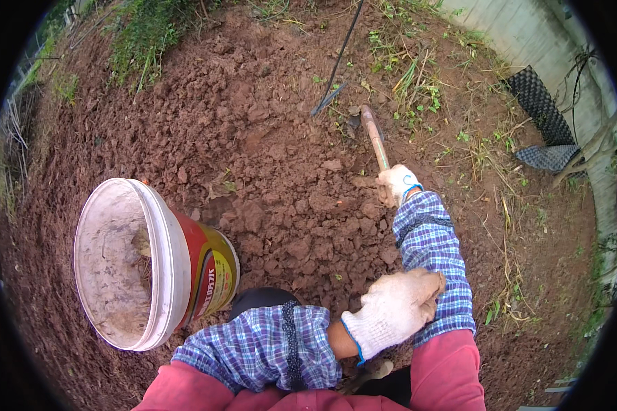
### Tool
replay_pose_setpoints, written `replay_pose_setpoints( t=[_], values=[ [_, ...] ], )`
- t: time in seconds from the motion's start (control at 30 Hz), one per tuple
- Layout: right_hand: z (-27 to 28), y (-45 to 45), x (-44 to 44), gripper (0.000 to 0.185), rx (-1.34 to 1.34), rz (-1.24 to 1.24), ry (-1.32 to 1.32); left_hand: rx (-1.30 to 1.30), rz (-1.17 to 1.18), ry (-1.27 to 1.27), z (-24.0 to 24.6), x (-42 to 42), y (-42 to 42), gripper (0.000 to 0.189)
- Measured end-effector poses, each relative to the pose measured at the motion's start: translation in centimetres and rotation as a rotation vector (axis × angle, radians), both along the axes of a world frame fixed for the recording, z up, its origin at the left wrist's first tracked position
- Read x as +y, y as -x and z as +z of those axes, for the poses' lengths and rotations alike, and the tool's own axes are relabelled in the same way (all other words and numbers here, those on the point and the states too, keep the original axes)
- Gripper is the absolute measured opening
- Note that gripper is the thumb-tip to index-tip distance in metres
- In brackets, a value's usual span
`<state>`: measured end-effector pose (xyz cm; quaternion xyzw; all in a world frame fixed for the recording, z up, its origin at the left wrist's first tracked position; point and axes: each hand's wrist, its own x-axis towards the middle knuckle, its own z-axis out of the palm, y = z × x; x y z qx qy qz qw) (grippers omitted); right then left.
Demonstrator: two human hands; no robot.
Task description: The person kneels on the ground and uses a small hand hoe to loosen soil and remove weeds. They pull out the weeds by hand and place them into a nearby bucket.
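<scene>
My right hand (397, 184), in a white knit glove, grips the wooden handle (378, 141) of a hand tool. The handle points away from me over the soil. The tool's head, at the far end, is hard to make out against the ground. My left hand (393, 311), in a matching soiled glove, lies across the plaid oversleeve (434, 251) of my right arm. Its fingers are curled and mostly hidden, so its grip is unclear. To my left is a white plastic bucket (205, 272) with a red and yellow printed side. Some dried plant matter (143, 244) lies inside it.
Loose reddish-brown soil (288, 205) in clods spreads before me. Weeds (416, 92) grow at the upper right, and a leafy green plant (146, 36) at the upper left. A thin black line (345, 46) crosses above. Black dimpled sheeting (540, 105) rests by a concrete wall (514, 31).
</scene>
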<state>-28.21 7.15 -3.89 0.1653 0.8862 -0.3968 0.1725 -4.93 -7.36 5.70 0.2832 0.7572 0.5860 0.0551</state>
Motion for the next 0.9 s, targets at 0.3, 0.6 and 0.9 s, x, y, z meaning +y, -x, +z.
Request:
replay_pose_setpoints(
  t=[0.3,0.6,0.9],
  values=[
    [-7.6,-15.6,-1.3,0.019,0.169,-0.631,0.296,0.074,0.079,0.136,-0.3,-0.3,-0.4,0.02],
    [24.3,-9.9,10.2,0.027,1.489,-0.044,0.68,0.026,-0.12,-0.018,1.8,-1.5,-1.5,0.02],
    [7.4,-4.7,-3.3,0.018,1.078,-0.473,0.274,0.02,-0.029,-0.147,1.3,-1.2,0.1,0.016]
  ],
)
